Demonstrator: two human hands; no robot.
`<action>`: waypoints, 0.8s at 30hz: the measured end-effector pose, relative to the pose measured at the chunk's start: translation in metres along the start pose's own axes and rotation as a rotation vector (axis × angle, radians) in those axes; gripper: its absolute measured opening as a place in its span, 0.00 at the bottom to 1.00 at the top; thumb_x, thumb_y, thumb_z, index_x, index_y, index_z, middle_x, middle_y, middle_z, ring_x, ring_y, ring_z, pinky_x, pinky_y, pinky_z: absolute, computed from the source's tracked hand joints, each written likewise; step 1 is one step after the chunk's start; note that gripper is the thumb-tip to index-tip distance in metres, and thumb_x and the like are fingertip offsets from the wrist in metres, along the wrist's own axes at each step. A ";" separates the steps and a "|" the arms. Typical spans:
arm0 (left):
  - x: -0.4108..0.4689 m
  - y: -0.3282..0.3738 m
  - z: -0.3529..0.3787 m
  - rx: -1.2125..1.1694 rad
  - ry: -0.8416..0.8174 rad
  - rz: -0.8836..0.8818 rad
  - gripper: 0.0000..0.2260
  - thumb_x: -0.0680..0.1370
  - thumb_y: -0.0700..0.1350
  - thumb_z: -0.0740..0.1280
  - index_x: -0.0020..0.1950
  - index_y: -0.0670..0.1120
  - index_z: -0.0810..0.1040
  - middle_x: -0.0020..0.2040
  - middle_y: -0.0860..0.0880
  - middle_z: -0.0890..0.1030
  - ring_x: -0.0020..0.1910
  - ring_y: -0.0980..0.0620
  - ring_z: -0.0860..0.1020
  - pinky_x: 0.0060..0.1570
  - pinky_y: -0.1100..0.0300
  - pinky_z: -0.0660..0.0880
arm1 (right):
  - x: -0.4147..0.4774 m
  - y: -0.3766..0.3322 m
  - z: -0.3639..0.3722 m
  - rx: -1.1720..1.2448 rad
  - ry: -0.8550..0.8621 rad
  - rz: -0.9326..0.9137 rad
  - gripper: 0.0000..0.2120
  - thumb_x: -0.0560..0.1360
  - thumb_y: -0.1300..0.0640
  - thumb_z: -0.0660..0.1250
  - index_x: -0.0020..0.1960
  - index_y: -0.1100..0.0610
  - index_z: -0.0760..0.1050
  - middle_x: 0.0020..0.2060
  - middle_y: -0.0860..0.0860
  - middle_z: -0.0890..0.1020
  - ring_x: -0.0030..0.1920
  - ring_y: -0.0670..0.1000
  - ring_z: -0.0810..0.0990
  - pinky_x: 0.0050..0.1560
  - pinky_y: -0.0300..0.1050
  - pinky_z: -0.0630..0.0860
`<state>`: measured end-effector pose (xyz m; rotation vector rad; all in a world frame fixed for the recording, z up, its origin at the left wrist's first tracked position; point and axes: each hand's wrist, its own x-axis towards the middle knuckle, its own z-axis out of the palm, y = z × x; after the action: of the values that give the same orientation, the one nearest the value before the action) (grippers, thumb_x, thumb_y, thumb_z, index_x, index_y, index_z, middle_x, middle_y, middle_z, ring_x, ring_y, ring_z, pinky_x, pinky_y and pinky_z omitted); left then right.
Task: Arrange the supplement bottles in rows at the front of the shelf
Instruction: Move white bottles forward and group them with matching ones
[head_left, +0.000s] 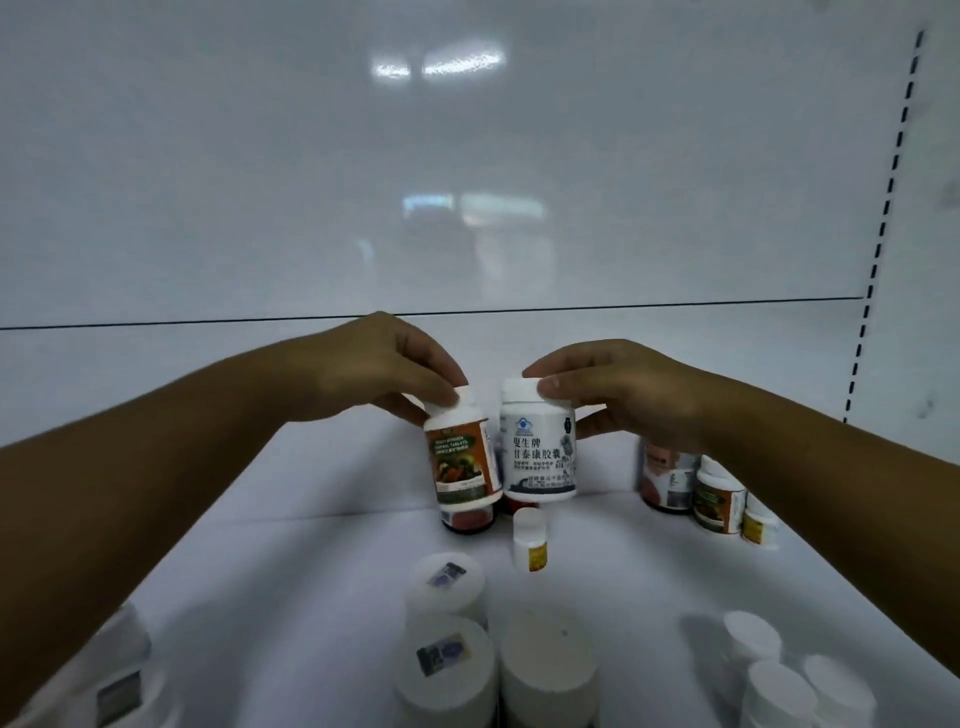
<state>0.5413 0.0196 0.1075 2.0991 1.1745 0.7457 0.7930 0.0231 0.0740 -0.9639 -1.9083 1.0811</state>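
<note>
The white shelf (311, 571) holds many bottles. The left hand (374, 374) curls its fingers and thumb around the white cap of an orange-label bottle (462, 457), which leans a little. The right hand (623, 395) grips the cap of a white-label bottle (540, 457) the same way. Both bottles are side by side over the middle of the shelf, near its back edge. Big white-capped bottles (447, 670) stand at the front edge. More bottles (719, 499) sit near the back right corner. One tiny yellow-label bottle (531, 540) stands alone in the middle.

Left grip (374, 369) and right grip (628, 397) reach forward, both curled closed.
</note>
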 end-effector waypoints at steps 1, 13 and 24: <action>-0.003 0.001 0.000 0.010 -0.004 0.002 0.07 0.71 0.36 0.70 0.45 0.44 0.85 0.44 0.49 0.86 0.44 0.50 0.84 0.40 0.62 0.80 | 0.001 -0.002 0.004 -0.007 -0.011 -0.007 0.08 0.71 0.54 0.70 0.50 0.52 0.82 0.44 0.48 0.85 0.45 0.45 0.83 0.39 0.36 0.78; -0.035 -0.004 -0.021 0.064 0.145 -0.038 0.07 0.70 0.36 0.72 0.44 0.46 0.84 0.42 0.49 0.86 0.41 0.53 0.84 0.35 0.67 0.78 | -0.033 0.015 0.042 -0.229 -0.184 0.172 0.10 0.68 0.64 0.73 0.48 0.59 0.78 0.48 0.53 0.81 0.39 0.43 0.81 0.35 0.31 0.75; -0.075 -0.013 -0.024 0.133 0.154 -0.184 0.10 0.69 0.35 0.72 0.47 0.46 0.82 0.44 0.46 0.84 0.40 0.55 0.83 0.36 0.68 0.77 | -0.037 0.032 0.054 -0.279 -0.316 0.211 0.07 0.66 0.55 0.75 0.42 0.52 0.79 0.40 0.46 0.84 0.42 0.43 0.82 0.46 0.41 0.78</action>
<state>0.4838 -0.0348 0.1009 2.0332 1.5159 0.7722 0.7714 -0.0162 0.0160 -1.2309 -2.3003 1.1619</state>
